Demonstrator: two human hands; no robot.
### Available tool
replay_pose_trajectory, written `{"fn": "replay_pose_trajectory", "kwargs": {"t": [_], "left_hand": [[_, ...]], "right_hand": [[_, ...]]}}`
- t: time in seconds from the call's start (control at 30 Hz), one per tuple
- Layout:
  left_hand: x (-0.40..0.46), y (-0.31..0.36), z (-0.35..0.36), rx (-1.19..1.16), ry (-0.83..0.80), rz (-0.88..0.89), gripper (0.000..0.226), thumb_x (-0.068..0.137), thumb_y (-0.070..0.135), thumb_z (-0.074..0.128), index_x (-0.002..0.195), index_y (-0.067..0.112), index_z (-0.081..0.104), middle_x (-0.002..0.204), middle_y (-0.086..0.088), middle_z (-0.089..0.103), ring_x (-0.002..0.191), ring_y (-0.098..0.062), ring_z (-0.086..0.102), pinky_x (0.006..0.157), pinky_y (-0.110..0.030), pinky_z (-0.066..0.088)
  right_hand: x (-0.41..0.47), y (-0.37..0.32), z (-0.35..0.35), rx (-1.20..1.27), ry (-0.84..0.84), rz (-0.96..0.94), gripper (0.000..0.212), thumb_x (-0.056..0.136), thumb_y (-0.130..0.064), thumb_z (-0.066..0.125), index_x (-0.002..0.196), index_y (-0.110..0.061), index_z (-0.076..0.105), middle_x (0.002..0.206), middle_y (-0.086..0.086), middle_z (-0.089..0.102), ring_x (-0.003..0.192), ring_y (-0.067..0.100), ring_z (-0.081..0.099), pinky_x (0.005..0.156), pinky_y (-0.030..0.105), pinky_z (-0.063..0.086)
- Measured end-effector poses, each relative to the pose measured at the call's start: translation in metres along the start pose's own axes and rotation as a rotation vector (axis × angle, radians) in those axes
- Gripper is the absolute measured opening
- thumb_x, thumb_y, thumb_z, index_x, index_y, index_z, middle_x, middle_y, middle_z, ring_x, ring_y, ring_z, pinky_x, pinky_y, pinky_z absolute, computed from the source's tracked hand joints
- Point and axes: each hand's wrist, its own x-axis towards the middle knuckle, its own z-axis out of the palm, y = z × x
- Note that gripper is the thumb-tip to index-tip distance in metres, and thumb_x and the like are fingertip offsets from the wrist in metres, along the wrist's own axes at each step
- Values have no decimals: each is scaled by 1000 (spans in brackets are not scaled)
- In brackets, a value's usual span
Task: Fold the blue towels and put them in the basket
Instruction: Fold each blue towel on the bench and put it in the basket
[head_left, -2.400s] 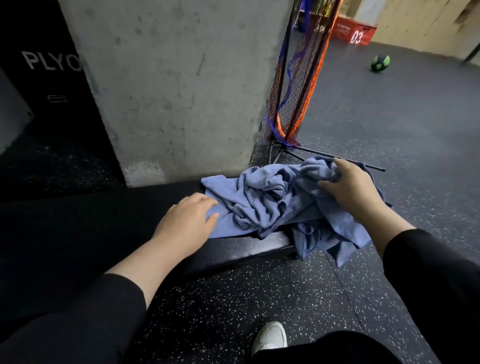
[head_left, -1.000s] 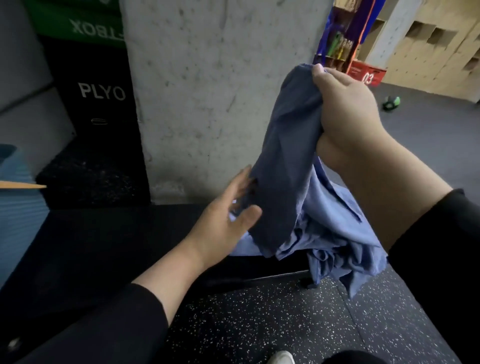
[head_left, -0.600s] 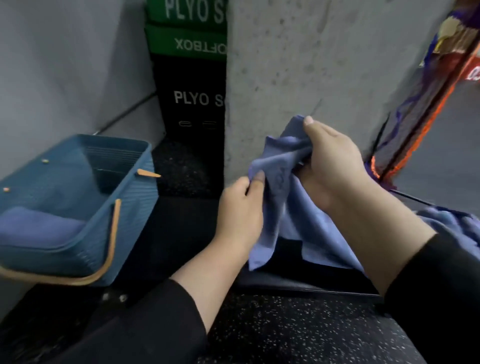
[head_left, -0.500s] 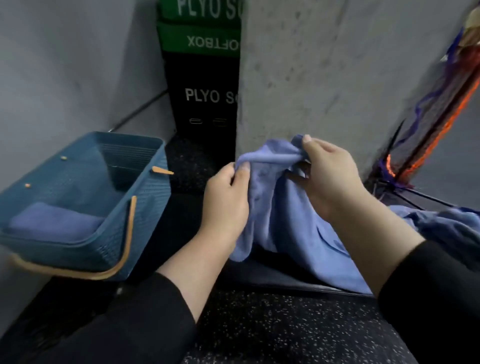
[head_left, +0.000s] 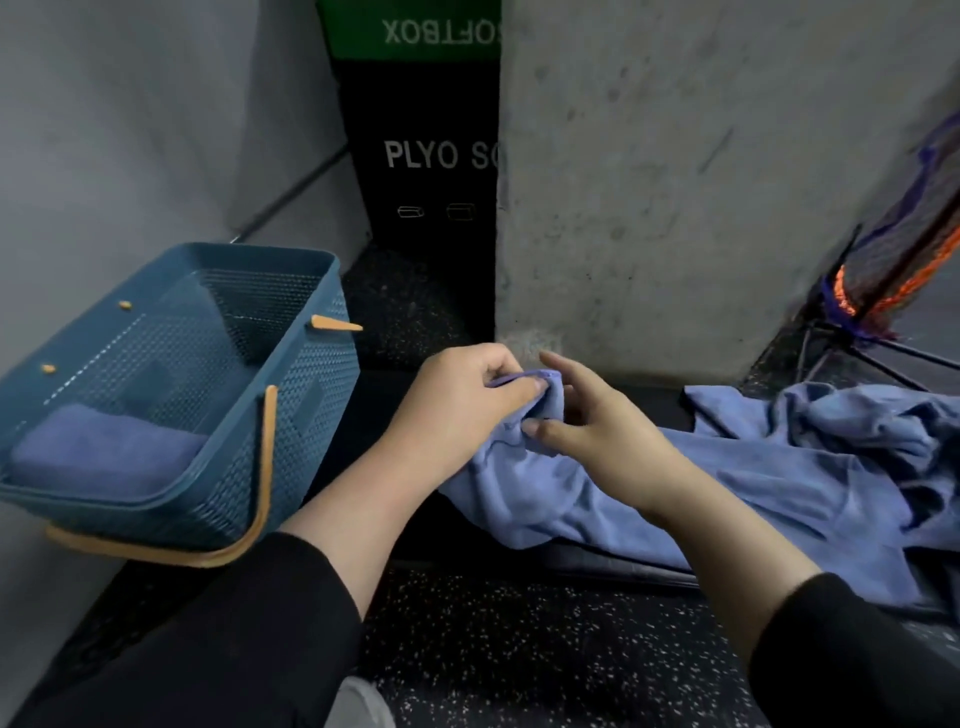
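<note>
A crumpled blue cloth towel (head_left: 753, 467) sprawls across the black worktop (head_left: 597, 564); a folded one (head_left: 104, 457) lies inside the teal woven plastic basket (head_left: 291, 415).

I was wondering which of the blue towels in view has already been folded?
The folded blue towel lying inside the teal plastic basket. The others sit crumpled on the bench, one gripped by the left hand.

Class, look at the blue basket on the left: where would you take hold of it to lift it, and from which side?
Grip the tan handle where it curves round the near corner of the basket, coming from the front right. It stands clear of the mesh wall, so fingers can likely hook under it. A folded towel already lies inside, so lift level.
</note>
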Motion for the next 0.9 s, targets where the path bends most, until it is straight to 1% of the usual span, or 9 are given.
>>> {"fn": "replay_pose_trajectory", "kwargs": {"t": [0.1, 0.17, 0.27, 0.4, 0.47, 0.57, 0.7, 0.8, 0.9], "left_hand": [[7, 0, 1, -16, -23, 22, 20, 82, 31, 80, 74, 19, 67, 55, 8, 60, 53, -2, 49, 55, -27, 41], [9, -1, -1, 91, -64, 38, 19, 80, 30, 82, 77, 19, 68, 58, 11, 61, 53, -1, 48, 54, -23, 38], [8, -14, -8, 327, -91, -23, 23, 81, 34, 79, 68, 21, 65, 62, 1, 62, 56, -9, 52, 56, -31, 39], [-1, -27, -27, 388, 77, -178, 28, 90, 34, 63, 69, 14, 60, 59, -1, 58, 62, -26, 59, 58, -35, 44], [-10, -21, -36, 197, 170, -261, 25, 98, 31, 55, 81, 14, 61, 70, -2, 65, 57, -24, 63, 56, -33, 47], [-25, 2, -41, -344, 229, -357, 20, 106, 31, 44, 107, 19, 61, 103, -8, 70, 67, -26, 73, 55, -32, 53], [-40, 37, -40, -888, 248, -247, 28, 110, 29, 38, 126, 16, 57, 118, -12, 69, 96, -33, 74, 79, -44, 61], [-47, 60, -48, -972, 346, -91, 22, 109, 25, 40, 117, 18, 59, 122, -9, 68, 110, -28, 70, 94, -42, 57], [-50, 79, -70, -858, 434, 110, 14, 107, 22, 47, 100, 21, 59, 111, -4, 69, 117, -25, 66, 106, -43, 50]], "right_hand": [[3, 3, -13, -74, 107, -20, 13, 92, -18, 65, 101, -26, 71, 73, -15, 67, 66, 1, 56, 63, 26, 48], [5, 0, -23, -64, 269, -20, 14, 90, -11, 62, 84, -22, 68, 63, -11, 64, 59, 6, 53, 57, 30, 48], [2, -9, -42, 5, 403, 0, 16, 89, -5, 53, 86, -15, 65, 60, 6, 68, 53, 17, 59, 50, 33, 51], [-14, -18, -60, 118, 500, 35, 11, 94, -17, 58, 89, -11, 65, 65, 5, 69, 58, 18, 65, 49, 28, 54], [-23, -24, -63, 151, 520, 44, 16, 96, -23, 58, 92, -8, 63, 67, 7, 68, 60, 24, 67, 49, 30, 54], [-40, -40, -61, 233, 455, 33, 25, 100, -29, 55, 101, -4, 58, 82, 15, 72, 72, 33, 73, 59, 39, 61], [-62, -69, -60, 334, 429, -28, 25, 99, -29, 55, 103, -5, 57, 105, 26, 64, 95, 41, 69, 69, 42, 62], [-79, -95, -62, 325, 481, -108, 20, 97, -31, 55, 100, -11, 58, 110, 21, 65, 98, 28, 72, 64, 42, 62], [-98, -123, -67, 311, 647, -288, 16, 93, -28, 60, 94, -11, 59, 97, 16, 66, 93, 16, 68, 86, 55, 57]]}}
